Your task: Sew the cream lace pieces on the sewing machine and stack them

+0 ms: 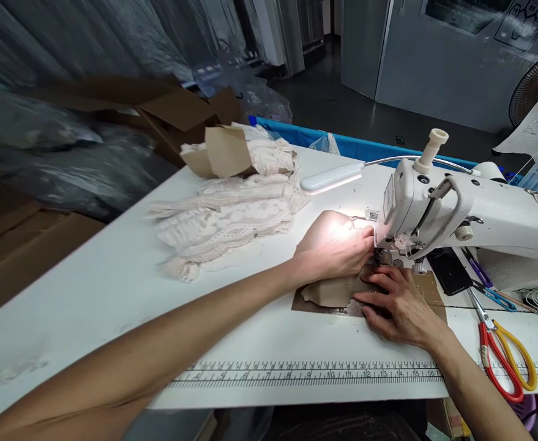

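Note:
Beneath the needle end of a white sewing machine (409, 202) lies a piece of beige fabric (328, 294), partly over a brown sheet (429, 291). My left hand (342, 252) is left of the presser foot, fingers together and closed on the fabric near the needle; its fingertips are partly hidden by the machine head. My right hand (397, 303) lies flat just in front of the foot, fingers spread and pressing on the fabric and brown sheet. Bright lamp light washes out detail around my left hand.
White lace pieces (232, 214) are heaped on the table's left. Red-and-yellow scissors (502, 349), a black phone (450, 271) and blue snips (498, 299) lie at right. A printed ruler (314, 373) runs along the front edge. A lamp (333, 179) juts out beside the machine.

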`<state>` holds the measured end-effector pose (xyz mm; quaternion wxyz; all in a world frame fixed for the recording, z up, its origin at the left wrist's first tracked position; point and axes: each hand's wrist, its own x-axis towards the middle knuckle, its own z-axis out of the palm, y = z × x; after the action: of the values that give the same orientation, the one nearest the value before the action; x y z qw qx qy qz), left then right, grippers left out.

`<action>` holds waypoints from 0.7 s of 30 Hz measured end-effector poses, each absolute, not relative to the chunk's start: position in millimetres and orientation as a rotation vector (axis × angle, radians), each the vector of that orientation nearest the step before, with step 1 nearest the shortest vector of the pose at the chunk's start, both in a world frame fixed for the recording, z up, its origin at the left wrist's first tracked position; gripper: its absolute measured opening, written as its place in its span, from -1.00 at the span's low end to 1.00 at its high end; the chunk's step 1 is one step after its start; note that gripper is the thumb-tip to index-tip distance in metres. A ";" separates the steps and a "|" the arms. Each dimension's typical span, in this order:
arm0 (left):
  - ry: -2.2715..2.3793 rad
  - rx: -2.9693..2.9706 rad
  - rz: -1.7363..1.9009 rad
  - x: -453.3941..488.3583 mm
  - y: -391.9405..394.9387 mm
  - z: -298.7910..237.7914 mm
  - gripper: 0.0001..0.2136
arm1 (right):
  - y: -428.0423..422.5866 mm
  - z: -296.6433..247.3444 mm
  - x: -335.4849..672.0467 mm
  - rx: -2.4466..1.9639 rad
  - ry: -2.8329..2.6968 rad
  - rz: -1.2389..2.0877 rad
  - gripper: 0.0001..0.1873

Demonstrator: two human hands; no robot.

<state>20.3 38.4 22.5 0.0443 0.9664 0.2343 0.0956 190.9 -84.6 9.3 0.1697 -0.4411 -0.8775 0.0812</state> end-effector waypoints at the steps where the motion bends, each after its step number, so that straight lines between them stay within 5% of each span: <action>1: 0.719 2.993 0.232 22.3 36.2 23.8 -0.79 | -84.4 9.9 191.0 -1.266 -2.499 0.230 -0.74; 7: 0.881 3.037 -0.022 29.9 17.0 32.8 -0.85 | -84.6 11.7 191.1 -1.354 -2.498 0.105 -0.65; 21: 0.716 2.744 0.389 14.7 51.2 12.5 -0.88 | -79.3 1.9 196.0 -1.420 -2.297 0.071 -0.76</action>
<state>14.7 51.2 12.5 0.1394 0.9493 0.2477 0.1348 196.0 -79.3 1.9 0.2182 -0.5129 -0.8299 0.0257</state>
